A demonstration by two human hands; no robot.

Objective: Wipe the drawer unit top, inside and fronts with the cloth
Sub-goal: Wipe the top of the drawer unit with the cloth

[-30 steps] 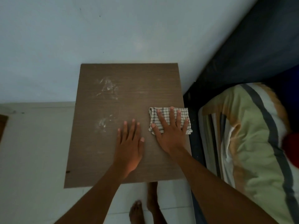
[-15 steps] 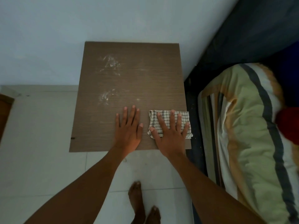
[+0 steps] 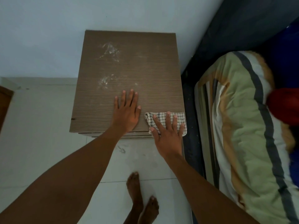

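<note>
Right grip [image 3: 168, 141] is released: fingers straight and spread, pressing flat on the cloth [image 3: 161, 118], not clutching it. Left grip [image 3: 127, 113] is also released, palm flat on bare wood and holding nothing. It looks like a brace.

The cloth sits at the front right corner of the drawer unit [image 3: 153, 70] top. It's folded into a strip, long axis left-right along the front edge, and its near edge hangs slightly over that edge.

Key geometry:
- The visible dirt is two white smudges on the left half of the top. The near smudge [image 3: 105, 81] is just past the left grip's fingertips. The far smudge [image 3: 110, 51] is close to the wall [image 3: 48, 38].
- From the cloth, both lie away from the person and to the left, so the line to them is a diagonal.
- The left grip sits right on that diagonal, between the cloth and the near smudge. It's the closer one to the dirt, but it has no cloth.

My read: the top is only partly wiped. The right side looks cleaner and the left half is untouched. The next stroke probably has to go forward along the right side and then sweep left, or the left grip lifts out of the way first.

Only thin edges of the drawer fronts [image 3: 105, 134] show under the top. The drawers look closed and I can't see inside them, so I'd count fronts and inside as not yet done.

Risk: with a flat palm and no pinch, the overhanging cloth edge could slide off the front.
</note>
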